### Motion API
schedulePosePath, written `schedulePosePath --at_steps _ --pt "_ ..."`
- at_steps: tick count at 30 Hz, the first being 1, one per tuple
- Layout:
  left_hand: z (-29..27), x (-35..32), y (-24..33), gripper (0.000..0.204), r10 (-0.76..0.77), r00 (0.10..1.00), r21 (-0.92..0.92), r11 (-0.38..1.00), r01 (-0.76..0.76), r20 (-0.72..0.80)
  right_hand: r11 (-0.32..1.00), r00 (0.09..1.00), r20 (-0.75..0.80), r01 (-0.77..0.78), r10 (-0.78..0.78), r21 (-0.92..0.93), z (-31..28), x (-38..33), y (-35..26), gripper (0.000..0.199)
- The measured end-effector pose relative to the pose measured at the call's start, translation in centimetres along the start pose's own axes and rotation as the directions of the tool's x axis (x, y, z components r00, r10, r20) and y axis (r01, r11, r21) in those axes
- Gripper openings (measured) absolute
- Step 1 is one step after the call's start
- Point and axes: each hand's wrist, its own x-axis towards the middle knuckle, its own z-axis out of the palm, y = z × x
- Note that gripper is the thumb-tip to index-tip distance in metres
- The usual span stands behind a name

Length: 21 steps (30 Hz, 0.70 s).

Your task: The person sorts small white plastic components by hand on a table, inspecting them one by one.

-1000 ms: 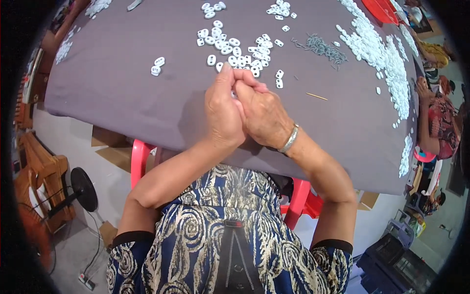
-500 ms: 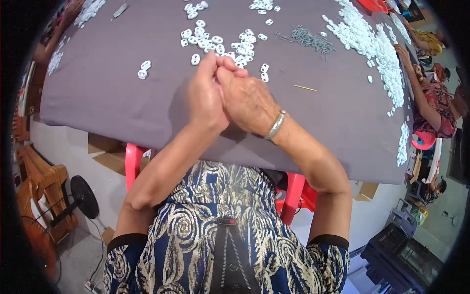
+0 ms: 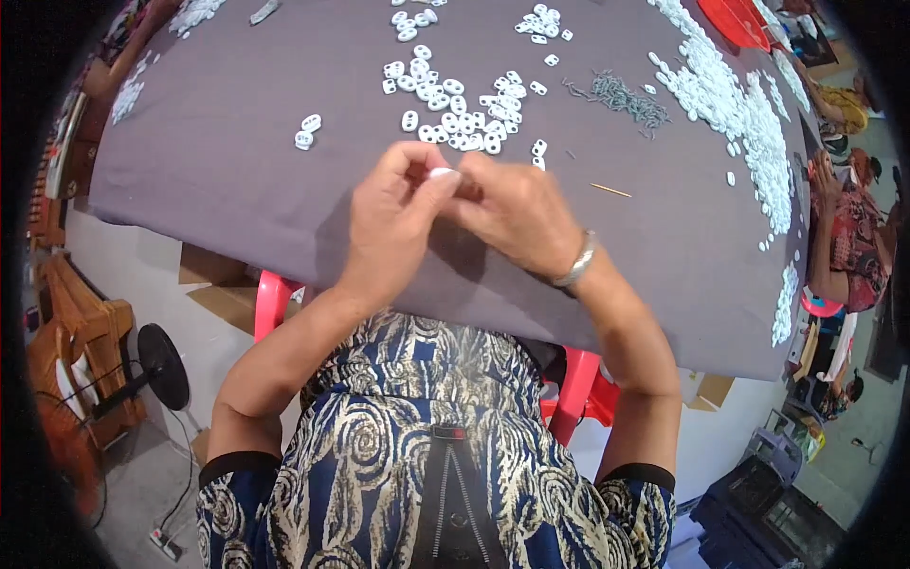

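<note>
A small white plastic piece (image 3: pixel 440 174) shows between the thumb and fingers of my left hand (image 3: pixel 393 213), just above the near part of the table. My right hand (image 3: pixel 521 209), with a silver bangle at its wrist, meets it there with bent fingers drawn together. What the right fingertips pinch is hidden. Beyond my hands lies a loose cluster of white two-holed oval pieces (image 3: pixel 438 100). Two more white pieces (image 3: pixel 306 133) lie apart to the left. A pile of small grey spring-like parts (image 3: pixel 621 98) is farther right, and a thin yellowish stick (image 3: pixel 611 190) lies nearer.
A grey-brown cloth (image 3: pixel 218 180) covers the table. A long heap of white pieces (image 3: pixel 725 104) runs along the right side, below a red basin (image 3: pixel 735 24). Another person (image 3: pixel 844 228) sits at the right edge. A black fan (image 3: pixel 163 365) stands on the floor at left.
My hands were clasped together with no piece showing. Now the fingers have come apart into pinches, and a white piece shows in the left. The whole view has shifted slightly.
</note>
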Motion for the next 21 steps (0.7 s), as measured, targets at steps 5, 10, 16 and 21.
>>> schedulePosePath --at_steps 5,10,16,21 --pt "-5.1 1.5 1.4 0.009 -0.009 1.000 0.131 0.991 0.012 -0.022 0.976 0.986 -0.077 -0.161 0.151 -0.145 -6.2 0.9 2.8 0.014" --pt "-10.2 2.5 1.0 0.011 0.053 0.998 0.470 0.882 -0.028 -0.041 0.947 0.974 0.010 -0.220 0.228 -0.234 -8.6 0.3 4.9 0.015" --pt "-12.3 2.9 1.0 0.013 0.099 0.987 0.513 0.858 -0.022 -0.124 0.922 0.954 0.057 -0.267 0.293 -0.282 -7.9 0.0 5.0 0.017" --pt "-13.5 3.8 1.1 0.016 0.144 0.980 0.612 0.790 -0.031 -0.136 0.918 0.931 0.027 -0.354 0.364 -0.177 -7.7 -0.3 5.5 0.015"
